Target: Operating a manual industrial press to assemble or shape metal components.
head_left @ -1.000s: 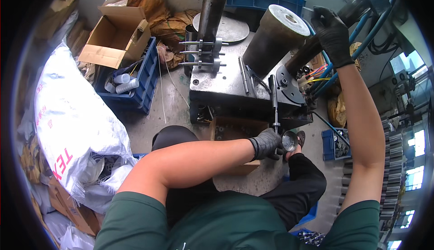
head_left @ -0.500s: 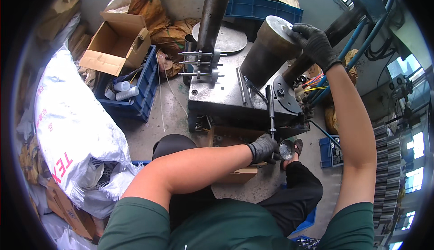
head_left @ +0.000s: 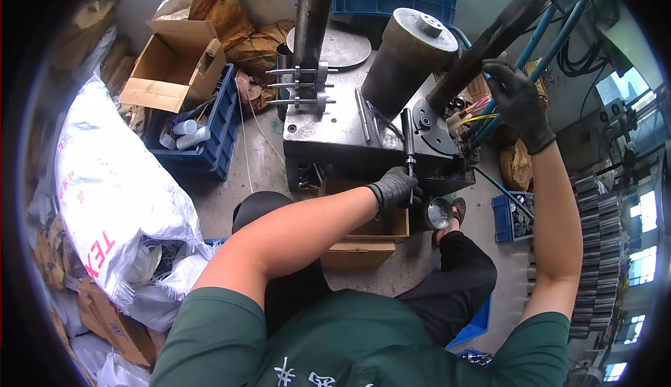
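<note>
Seen from above, we are seated at a grey steel bench press (head_left: 349, 132), both hands in dark knit work gloves. Our left hand (head_left: 393, 188) is closed around the lower end of a slim black metal rod (head_left: 408, 139) that stands at the front edge of the press block. Just beside that hand, to its right and low against the block, sits a small round shiny metal cup (head_left: 439, 213) (whether the fingers touch it we cannot tell). Our right hand (head_left: 516, 100) is raised and wrapped around the long dark lever bar (head_left: 489, 44) that slants up from the machine's right side, next to a large dull grey metal cylinder (head_left: 411, 62).

We judge this to be the pressing step: the part is held in place at the front while the lever is gripped for its stroke. The next move seems to call for a steady pull on the lever, with the left fingers kept clear of anything that closes.

An open cardboard box (head_left: 175, 65) and a blue plastic crate (head_left: 210, 135) lie to our left on the concrete floor (head_left: 265, 170).
</note>
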Demonstrator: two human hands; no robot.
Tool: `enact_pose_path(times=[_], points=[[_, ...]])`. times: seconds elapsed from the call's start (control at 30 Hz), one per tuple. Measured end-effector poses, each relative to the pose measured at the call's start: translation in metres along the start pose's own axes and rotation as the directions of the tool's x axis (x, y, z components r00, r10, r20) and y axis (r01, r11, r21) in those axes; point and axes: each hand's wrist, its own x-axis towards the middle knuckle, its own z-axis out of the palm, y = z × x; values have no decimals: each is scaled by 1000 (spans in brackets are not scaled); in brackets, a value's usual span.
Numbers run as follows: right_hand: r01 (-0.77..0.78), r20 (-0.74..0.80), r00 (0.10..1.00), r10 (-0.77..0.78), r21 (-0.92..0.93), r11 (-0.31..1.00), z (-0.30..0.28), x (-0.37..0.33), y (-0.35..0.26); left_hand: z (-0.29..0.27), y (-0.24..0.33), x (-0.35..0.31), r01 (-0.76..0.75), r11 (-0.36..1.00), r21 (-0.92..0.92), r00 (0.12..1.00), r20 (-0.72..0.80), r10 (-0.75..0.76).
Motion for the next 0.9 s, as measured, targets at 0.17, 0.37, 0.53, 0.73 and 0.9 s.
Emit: enact_pose_path(times=[0.17, 0.37, 0.53, 0.73, 0.9], points=[[-131, 43, 989, 144, -217, 967, -69, -138, -31, -4, 7, -2, -86, 983, 165, 993, -60, 97], [-495, -266, 862, 432, -251, 832, -98, -287, -37, -20, 18, 6, -239, 867, 438, 962, -14, 272], [-484, -567, 624, 537, 258, 836, -51, -332, -5, -25, 22, -3, -281, 775, 566, 950, 49, 308], [-381, -759, 388, 523, 384, 841, -29, -258, 65, -8, 16, -39, -445, 588, 676, 853, 120, 508], [-424, -839, 414, 354, 166, 890, -41, -186, 112, 9, 35, -66, -531, 499, 685, 776, 155, 612]])
